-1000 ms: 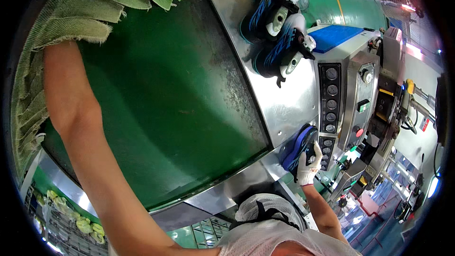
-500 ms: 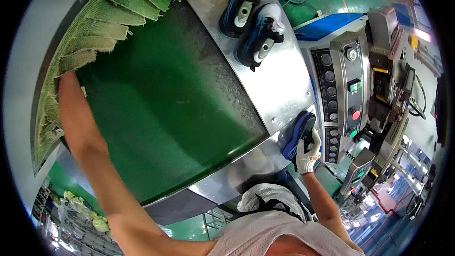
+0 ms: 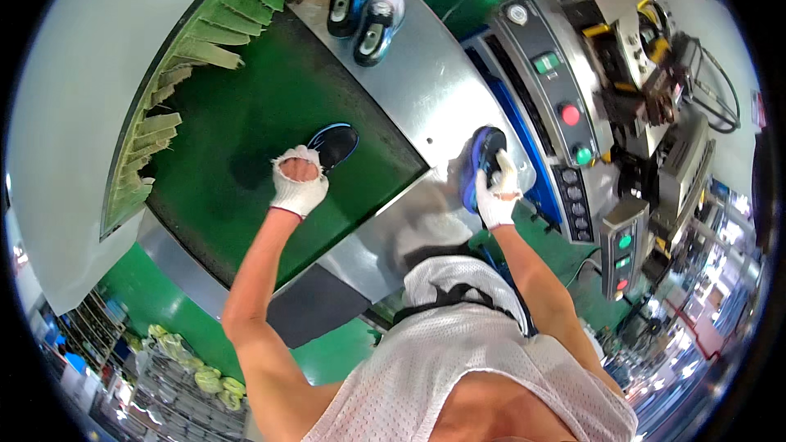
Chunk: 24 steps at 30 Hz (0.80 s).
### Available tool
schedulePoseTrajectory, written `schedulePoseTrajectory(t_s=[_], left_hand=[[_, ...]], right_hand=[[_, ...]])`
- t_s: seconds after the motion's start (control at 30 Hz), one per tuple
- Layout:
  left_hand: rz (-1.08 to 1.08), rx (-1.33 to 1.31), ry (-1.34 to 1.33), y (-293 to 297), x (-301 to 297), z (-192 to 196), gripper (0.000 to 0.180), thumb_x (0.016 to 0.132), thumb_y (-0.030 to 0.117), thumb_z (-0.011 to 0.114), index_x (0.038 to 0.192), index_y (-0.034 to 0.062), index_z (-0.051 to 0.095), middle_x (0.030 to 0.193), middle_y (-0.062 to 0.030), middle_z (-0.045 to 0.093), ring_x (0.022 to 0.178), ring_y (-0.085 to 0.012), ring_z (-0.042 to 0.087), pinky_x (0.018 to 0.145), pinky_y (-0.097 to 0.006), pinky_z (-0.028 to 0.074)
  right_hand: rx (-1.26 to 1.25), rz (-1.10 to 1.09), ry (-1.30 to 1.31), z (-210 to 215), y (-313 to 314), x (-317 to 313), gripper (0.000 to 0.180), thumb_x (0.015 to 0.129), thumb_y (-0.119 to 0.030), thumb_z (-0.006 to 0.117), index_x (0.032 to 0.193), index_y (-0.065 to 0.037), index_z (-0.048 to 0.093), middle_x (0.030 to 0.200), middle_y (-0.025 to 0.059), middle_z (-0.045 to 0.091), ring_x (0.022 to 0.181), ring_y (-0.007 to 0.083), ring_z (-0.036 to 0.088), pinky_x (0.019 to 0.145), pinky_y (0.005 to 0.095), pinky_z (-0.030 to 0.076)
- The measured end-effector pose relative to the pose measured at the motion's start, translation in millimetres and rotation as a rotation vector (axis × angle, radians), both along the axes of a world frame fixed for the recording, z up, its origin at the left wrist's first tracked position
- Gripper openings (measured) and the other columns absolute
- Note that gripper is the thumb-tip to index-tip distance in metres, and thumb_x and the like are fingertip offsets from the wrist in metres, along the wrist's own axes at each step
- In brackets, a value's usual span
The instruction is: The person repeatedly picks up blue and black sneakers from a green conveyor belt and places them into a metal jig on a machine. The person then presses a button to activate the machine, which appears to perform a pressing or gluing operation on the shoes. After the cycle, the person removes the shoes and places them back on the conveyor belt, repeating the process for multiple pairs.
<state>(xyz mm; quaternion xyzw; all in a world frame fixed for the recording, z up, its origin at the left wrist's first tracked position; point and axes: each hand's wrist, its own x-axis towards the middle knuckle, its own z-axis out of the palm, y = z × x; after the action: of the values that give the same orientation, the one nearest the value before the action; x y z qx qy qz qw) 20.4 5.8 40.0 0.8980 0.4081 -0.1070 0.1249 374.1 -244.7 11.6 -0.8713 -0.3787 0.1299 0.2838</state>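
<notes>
My left hand (image 3: 300,182), in a white knit glove with bare skin showing at the back, is closed on one end of a black shoe (image 3: 337,146) with a light blue edge. They are over a dark green belt (image 3: 270,106), and the glove hides part of the shoe. My right hand (image 3: 496,193), also in a white glove, grips a black shoe with a blue-purple sole edge (image 3: 472,165) at the metal ledge's right side. Two black, white and blue shoes, a left-hand one (image 3: 348,4) and a right-hand one (image 3: 379,29), stand side by side at the far end.
A frayed green strip curtain (image 3: 192,61) hangs at the belt's left under a pale housing (image 3: 98,74). Bare metal ledge (image 3: 426,90) borders the belt. To the right stands a machine panel (image 3: 544,57) with buttons and gauges; a smaller button box (image 3: 620,254) is nearer.
My left hand has come out from the strip curtain and moved right with a black shoe in it. My right hand keeps its shoe. The whole view has shifted.
</notes>
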Motion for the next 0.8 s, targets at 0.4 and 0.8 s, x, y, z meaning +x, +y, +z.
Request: schedulePoseTrajectory(t_s=[0.4, 0.8], left_hand=[[0.24, -0.216, 0.0, -42.8, 86.0, 79.3, 0.071, 0.076, 0.055, 0.076, 0.122, 0.0007, 0.069, 0.118, -0.021, 0.071, 0.108, -0.0397, 0.068, 0.096, -0.049, 0.052], [-0.683, -0.254, -0.704, -131.4, 295.0, 202.9, 0.058, 0.08, 0.014, 0.085, 0.132, 0.0031, 0.061, 0.135, -0.0121, 0.064, 0.126, -0.0238, 0.06, 0.108, -0.04, 0.048]], right_hand=[[0.067, 0.139, -0.211, 66.6, -21.2, 34.2, 0.08, 0.079, -0.058, 0.075, 0.137, -0.006, 0.061, 0.112, 0.0192, 0.073, 0.107, 0.0358, 0.067, 0.099, 0.0438, 0.048], [0.632, 0.271, 2.346, 209.6, -94.3, 102.6, 0.067, 0.094, -0.044, 0.07, 0.144, -0.004, 0.051, 0.134, 0.0169, 0.064, 0.116, 0.0259, 0.067, 0.101, 0.0425, 0.055]])
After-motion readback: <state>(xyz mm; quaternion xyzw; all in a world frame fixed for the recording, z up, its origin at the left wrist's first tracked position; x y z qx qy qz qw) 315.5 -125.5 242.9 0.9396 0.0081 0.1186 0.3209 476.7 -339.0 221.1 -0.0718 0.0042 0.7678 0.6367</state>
